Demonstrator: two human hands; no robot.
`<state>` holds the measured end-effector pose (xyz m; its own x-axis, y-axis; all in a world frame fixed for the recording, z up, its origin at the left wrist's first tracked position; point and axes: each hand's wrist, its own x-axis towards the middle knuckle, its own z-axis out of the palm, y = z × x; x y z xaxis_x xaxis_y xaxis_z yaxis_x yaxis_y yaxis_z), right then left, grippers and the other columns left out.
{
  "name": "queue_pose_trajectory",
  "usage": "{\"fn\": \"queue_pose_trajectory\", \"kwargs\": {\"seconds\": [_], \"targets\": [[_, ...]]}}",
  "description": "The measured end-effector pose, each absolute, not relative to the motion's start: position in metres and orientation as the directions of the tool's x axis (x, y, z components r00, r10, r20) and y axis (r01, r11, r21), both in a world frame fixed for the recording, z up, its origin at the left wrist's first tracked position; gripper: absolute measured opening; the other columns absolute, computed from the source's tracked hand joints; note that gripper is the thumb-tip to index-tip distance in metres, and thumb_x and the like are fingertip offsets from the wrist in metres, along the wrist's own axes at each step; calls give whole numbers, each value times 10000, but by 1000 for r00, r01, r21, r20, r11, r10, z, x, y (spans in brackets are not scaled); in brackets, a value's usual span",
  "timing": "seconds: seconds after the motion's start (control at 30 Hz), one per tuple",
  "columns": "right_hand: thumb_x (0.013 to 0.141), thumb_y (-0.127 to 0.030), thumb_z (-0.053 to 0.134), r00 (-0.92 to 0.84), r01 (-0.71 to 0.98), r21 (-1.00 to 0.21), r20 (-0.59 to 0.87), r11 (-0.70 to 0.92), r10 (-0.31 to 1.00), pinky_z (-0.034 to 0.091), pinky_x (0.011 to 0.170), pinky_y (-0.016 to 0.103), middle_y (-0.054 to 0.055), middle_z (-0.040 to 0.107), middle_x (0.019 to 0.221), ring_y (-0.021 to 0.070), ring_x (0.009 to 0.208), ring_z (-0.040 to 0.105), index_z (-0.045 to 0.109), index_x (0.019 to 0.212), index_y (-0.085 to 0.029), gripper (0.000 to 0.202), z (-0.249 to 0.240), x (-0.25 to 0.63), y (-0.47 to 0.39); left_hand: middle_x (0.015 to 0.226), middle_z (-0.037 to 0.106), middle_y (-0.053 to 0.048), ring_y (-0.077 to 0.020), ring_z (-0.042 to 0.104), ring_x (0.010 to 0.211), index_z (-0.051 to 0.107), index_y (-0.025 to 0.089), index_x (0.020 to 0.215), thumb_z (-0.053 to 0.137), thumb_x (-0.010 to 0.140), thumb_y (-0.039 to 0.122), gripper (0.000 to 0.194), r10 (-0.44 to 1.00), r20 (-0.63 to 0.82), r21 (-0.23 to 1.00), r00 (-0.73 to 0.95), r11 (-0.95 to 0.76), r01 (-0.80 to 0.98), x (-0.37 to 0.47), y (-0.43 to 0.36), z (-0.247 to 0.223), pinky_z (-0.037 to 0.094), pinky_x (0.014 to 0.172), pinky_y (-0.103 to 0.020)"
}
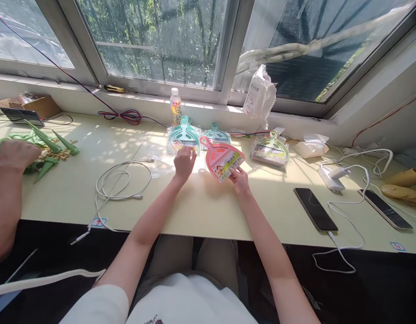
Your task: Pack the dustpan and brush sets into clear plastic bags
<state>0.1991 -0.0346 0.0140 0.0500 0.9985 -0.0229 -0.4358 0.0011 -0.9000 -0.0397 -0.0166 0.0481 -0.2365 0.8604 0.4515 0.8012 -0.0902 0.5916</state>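
My right hand (pixel 239 179) grips the lower right corner of a pink mini dustpan and brush set (pixel 219 155), holding it tilted over the table with its yellow label facing up. To its left, my left hand (pixel 184 163) has its fingers curled together; whatever is in them, if anything, is hidden. Just beyond that hand lies a teal dustpan set (pixel 184 134) in clear wrapping. Another teal dustpan set (pixel 215 133) lies behind the pink one. Several green dustpan sets (pixel 271 148) are piled to the right. Crumpled clear plastic (pixel 160 167) is left of my left hand.
A drink bottle (pixel 175 105) stands by the window wall. Coiled white cables (pixel 108 182) lie at left. On the right are a phone (pixel 315 209), another phone (pixel 385 209) and a power strip (pixel 331 177). A co-worker's hand (pixel 17 155) rests among green pieces (pixel 47 164) at far left.
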Motion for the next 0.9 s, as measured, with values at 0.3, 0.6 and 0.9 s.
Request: {"fn": "queue_pose_trajectory", "kwargs": {"seconds": [0.3, 0.6, 0.9], "targets": [[619, -288, 819, 32, -389, -921, -44, -28, 999, 633, 788, 364, 34, 769, 892, 212, 803, 743, 664, 930, -196, 359, 15, 195, -37, 1063, 653, -298, -429, 613, 1041, 663, 49, 1057, 509, 875, 268, 324, 919, 157, 319, -361, 299, 899, -91, 5, 29, 437, 895, -534], [642, -334, 820, 27, -341, -940, -25, -15, 999, 624, 837, 412, 50, 765, 929, 241, 865, 744, 654, 967, -198, 389, 16, 196, -38, 1271, 537, -294, -472, 416, 1269, 579, 133, 1183, 642, 814, 324, 420, 824, 370, 533, -429, 190, 825, -90, 3, 30, 460, 918, -604], [647, -314, 803, 19, -345, -938, -26, -18, 999, 629, 797, 381, 42, 763, 926, 216, 812, 738, 669, 980, -192, 380, 15, 197, -38, 1115, 588, -275, -424, 555, 1157, 655, 97, 1021, 450, 862, 68, 261, 882, 207, 488, -423, 282, 826, -96, 1, 41, 488, 908, -567]]}}
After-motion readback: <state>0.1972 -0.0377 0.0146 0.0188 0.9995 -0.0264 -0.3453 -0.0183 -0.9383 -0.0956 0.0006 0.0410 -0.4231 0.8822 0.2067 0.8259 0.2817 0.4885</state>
